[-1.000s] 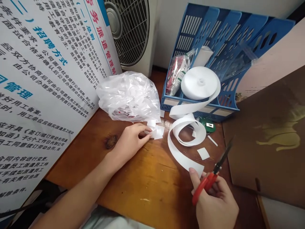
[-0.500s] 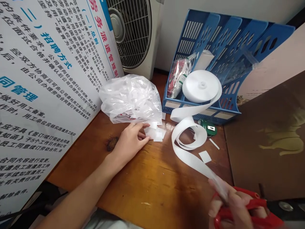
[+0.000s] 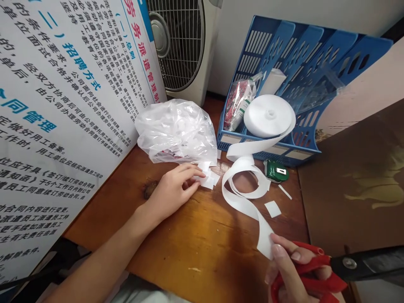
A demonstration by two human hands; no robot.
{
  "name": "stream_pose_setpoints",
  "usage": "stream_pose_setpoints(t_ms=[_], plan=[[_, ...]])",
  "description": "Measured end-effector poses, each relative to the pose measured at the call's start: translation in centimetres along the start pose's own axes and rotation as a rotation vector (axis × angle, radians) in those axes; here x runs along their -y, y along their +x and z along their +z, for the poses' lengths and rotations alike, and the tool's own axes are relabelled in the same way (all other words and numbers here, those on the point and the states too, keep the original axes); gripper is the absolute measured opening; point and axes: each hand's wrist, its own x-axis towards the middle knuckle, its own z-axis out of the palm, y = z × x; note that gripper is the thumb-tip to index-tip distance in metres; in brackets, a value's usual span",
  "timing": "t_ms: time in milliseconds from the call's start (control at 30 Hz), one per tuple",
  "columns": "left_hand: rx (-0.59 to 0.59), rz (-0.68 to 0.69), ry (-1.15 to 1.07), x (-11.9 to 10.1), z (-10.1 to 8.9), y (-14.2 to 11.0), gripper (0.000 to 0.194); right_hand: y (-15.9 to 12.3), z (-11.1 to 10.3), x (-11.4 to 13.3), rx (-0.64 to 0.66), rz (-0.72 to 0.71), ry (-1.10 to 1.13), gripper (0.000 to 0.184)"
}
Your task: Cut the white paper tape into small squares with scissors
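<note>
My left hand [image 3: 176,187] rests on the wooden table, fingertips touching a small pile of white cut pieces [image 3: 206,182]; its fingers are slightly bent and apart from the thumb. My right hand [image 3: 292,269] is closed round the red handles of the scissors [image 3: 318,271], whose black blades point right. Its thumb and a finger also pinch the cut end of a white tape strip [image 3: 243,206]. That strip loops over the table and runs up to a white roll [image 3: 269,115]. One square white piece [image 3: 272,208] lies apart beside the strip.
A green tape measure [image 3: 276,170] sits behind the loop, near a thin white sliver [image 3: 285,192]. A clear plastic bag [image 3: 176,130] lies behind my left hand. The blue file rack [image 3: 341,54], a fan [image 3: 179,46] and a printed board [image 3: 63,105] surround the table [image 3: 176,248].
My right hand has moved slightly left with the scissors, whose blades now show. The tape's end has shifted left with it. My left fingers have reached further over the white pieces.
</note>
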Motion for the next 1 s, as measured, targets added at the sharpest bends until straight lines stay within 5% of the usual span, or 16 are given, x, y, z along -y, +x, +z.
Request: stream_pose_setpoints(t_ms=[267,367,567,633,767,933,1000], plan=[[-0.150,0.016,-0.090,-0.7,0.2,-0.3,0.012,-0.4,-0.2,0.4,0.001,0.062,-0.083,0.050],[-0.202,-0.114,-0.290,-2.1,-0.2,-0.8,0.024,-0.4,-0.3,0.3,0.003,0.040,-0.076,0.048],[0.261,-0.467,-0.693,-3.7,1.2,-2.9,0.023,-1.3,0.8,-0.2,-0.066,0.015,-0.039,0.038],[0.204,-0.471,-0.650,-3.3,1.8,-3.0,0.025,-1.8,1.7,-0.4,-0.094,-0.045,-0.088,0.037],[-0.098,-0.317,-0.363,-1.0,2.2,-1.7,0.027,-2.4,2.7,-0.5,-0.180,-0.129,-0.234,0.035],[-0.049,-0.206,-0.116,1.0,1.8,-1.0,0.014,-2.2,2.3,-0.8,-0.122,-0.082,-0.228,0.036],[-0.039,-0.185,-0.079,1.0,1.7,-1.3,0.024,-2.2,2.3,-0.8,-0.121,-0.080,-0.231,0.038]])
